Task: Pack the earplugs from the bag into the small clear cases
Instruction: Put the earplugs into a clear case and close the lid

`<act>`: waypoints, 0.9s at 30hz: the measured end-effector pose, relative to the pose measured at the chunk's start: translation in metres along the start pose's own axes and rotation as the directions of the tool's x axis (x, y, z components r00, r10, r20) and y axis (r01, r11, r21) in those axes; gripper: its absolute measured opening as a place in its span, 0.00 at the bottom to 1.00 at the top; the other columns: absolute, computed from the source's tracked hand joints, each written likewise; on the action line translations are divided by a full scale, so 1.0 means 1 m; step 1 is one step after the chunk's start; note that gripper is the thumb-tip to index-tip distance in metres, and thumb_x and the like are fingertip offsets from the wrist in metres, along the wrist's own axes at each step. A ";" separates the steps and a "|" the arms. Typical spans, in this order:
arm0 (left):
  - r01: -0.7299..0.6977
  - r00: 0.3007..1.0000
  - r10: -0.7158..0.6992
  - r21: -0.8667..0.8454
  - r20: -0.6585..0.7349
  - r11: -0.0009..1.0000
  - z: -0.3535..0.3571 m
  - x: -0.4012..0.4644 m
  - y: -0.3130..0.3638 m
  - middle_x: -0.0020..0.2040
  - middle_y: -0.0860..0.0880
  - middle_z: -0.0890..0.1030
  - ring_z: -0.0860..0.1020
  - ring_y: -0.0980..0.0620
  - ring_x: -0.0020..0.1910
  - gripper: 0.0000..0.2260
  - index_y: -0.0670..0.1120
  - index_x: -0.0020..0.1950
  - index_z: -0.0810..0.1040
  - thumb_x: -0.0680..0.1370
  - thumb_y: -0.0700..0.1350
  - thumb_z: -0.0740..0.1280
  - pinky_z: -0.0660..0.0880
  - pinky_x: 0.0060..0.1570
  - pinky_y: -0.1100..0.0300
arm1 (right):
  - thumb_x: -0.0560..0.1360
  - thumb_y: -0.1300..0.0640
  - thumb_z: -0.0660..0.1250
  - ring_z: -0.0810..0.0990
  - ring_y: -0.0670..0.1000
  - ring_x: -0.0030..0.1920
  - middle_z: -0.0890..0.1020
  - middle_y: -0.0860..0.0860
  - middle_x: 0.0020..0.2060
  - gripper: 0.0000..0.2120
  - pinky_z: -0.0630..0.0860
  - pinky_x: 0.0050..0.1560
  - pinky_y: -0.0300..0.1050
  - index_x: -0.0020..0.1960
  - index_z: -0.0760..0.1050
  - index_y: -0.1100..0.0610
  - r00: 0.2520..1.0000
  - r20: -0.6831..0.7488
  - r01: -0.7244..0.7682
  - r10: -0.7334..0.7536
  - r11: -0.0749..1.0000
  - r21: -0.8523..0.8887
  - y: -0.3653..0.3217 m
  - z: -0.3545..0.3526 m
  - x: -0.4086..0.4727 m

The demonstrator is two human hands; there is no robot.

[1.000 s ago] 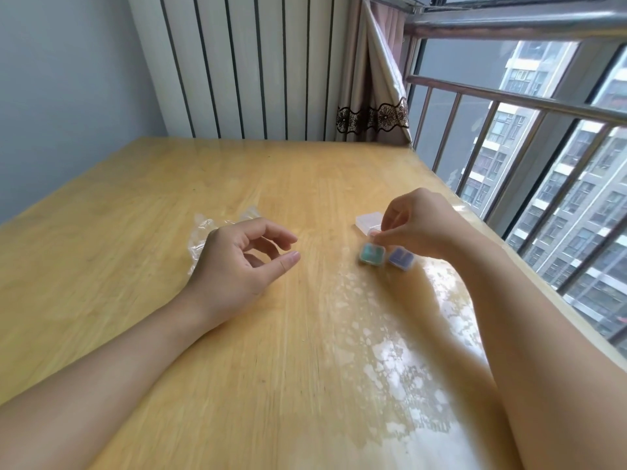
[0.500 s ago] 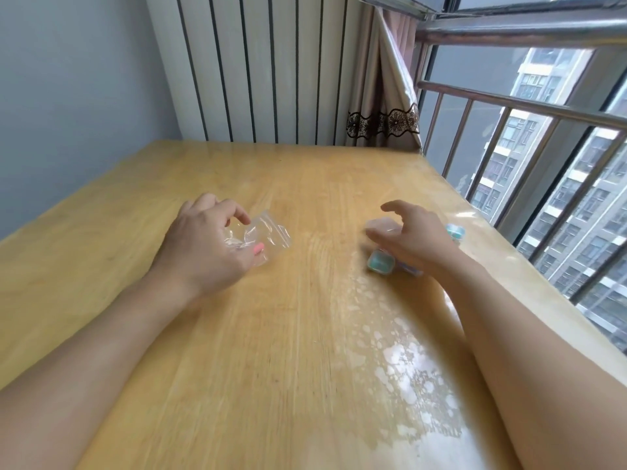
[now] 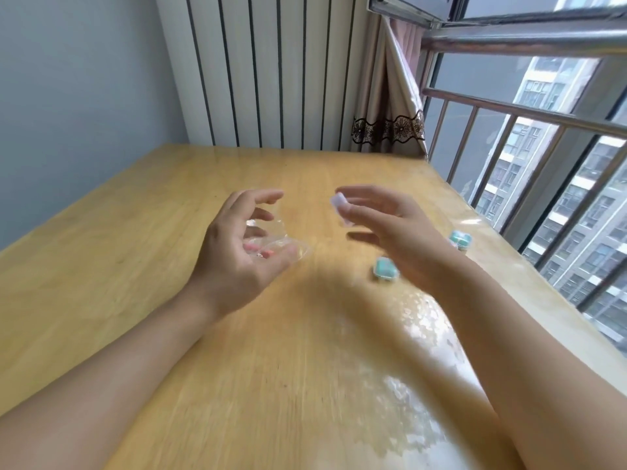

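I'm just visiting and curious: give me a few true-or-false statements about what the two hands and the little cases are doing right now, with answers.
1. The left hand holds a clear plastic bag. True.
2. The right hand is empty. False: it holds a small clear case.
3. Two cases with teal contents lie on the wooden table. True.
4. The bag is full of blue earplugs. False: only a few pinkish pieces show inside.

No text, label, brand, number or sign can be read anywhere. The crumpled clear plastic bag (image 3: 271, 240), the small clear plastic case (image 3: 340, 206) and the two teal-filled clear cases (image 3: 385, 268) on the pale wooden tabletop (image 3: 135, 266) show no legible print; motion blur hides fine detail.
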State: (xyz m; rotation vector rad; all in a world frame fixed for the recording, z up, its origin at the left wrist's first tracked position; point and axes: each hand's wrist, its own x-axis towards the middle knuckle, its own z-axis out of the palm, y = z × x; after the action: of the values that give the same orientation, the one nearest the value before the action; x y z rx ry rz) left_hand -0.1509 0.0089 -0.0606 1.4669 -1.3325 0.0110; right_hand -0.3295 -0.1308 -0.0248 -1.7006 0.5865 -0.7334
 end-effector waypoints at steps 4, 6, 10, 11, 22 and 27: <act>-0.024 1.000 0.024 -0.020 -0.001 1.000 0.011 -0.006 0.009 0.55 0.57 0.77 0.80 0.50 0.49 0.28 0.53 0.63 0.77 0.66 0.59 0.78 0.82 0.42 0.56 | 0.78 0.58 0.68 0.83 0.54 0.44 0.83 0.59 0.51 0.10 0.80 0.52 0.45 0.58 0.80 0.59 0.915 0.350 -0.350 0.201 0.828 0.438 -0.004 0.034 -0.013; -0.033 0.999 0.033 -0.003 0.000 0.999 0.011 -0.005 0.008 0.50 0.57 0.79 0.81 0.50 0.44 0.21 0.54 0.58 0.81 0.67 0.55 0.80 0.82 0.41 0.53 | 0.79 0.58 0.67 0.82 0.53 0.43 0.83 0.58 0.51 0.10 0.80 0.53 0.45 0.58 0.79 0.60 0.885 0.395 -0.426 0.247 0.771 0.474 0.000 0.039 -0.013; 0.044 0.997 -0.039 -0.068 0.069 0.997 0.012 -0.005 0.003 0.47 0.55 0.83 0.82 0.50 0.46 0.14 0.53 0.53 0.84 0.69 0.53 0.77 0.81 0.43 0.53 | 0.79 0.50 0.68 0.83 0.54 0.44 0.83 0.57 0.50 0.14 0.80 0.57 0.50 0.60 0.79 0.58 0.864 0.387 -0.464 0.321 0.807 0.365 0.006 0.032 -0.010; 0.100 0.992 -0.090 -0.119 0.083 0.988 0.013 -0.004 0.003 0.47 0.55 0.84 0.82 0.52 0.46 0.13 0.53 0.52 0.84 0.70 0.54 0.76 0.81 0.44 0.55 | 0.79 0.48 0.67 0.84 0.54 0.45 0.84 0.56 0.49 0.14 0.80 0.57 0.51 0.58 0.80 0.57 0.878 0.350 -0.445 0.327 0.829 0.340 0.006 0.031 -0.009; 0.610 0.792 -0.439 -0.583 0.425 0.536 0.005 -0.002 0.019 0.46 0.43 0.85 0.84 0.50 0.45 0.18 0.42 0.53 0.85 0.71 0.54 0.71 0.81 0.41 0.61 | 0.75 0.65 0.73 0.84 0.56 0.57 0.83 0.54 0.61 0.20 0.80 0.57 0.51 0.65 0.79 0.54 0.960 0.272 -0.088 0.063 0.993 0.081 -0.001 0.013 -0.008; 0.633 0.775 -0.427 -0.568 0.466 0.526 0.007 -0.002 0.017 0.46 0.42 0.85 0.84 0.48 0.44 0.20 0.41 0.56 0.84 0.74 0.54 0.69 0.81 0.44 0.60 | 0.68 0.64 0.79 0.85 0.60 0.51 0.84 0.52 0.59 0.24 0.81 0.53 0.51 0.63 0.80 0.54 0.970 0.241 0.026 -0.030 0.999 0.020 0.000 0.012 -0.007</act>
State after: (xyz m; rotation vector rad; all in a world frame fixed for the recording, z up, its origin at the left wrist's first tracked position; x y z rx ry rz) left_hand -0.1676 0.0097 -0.0534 1.1460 -0.8503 -1.0545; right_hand -0.3252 -0.1180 -0.0282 -1.7542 0.3858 -0.5383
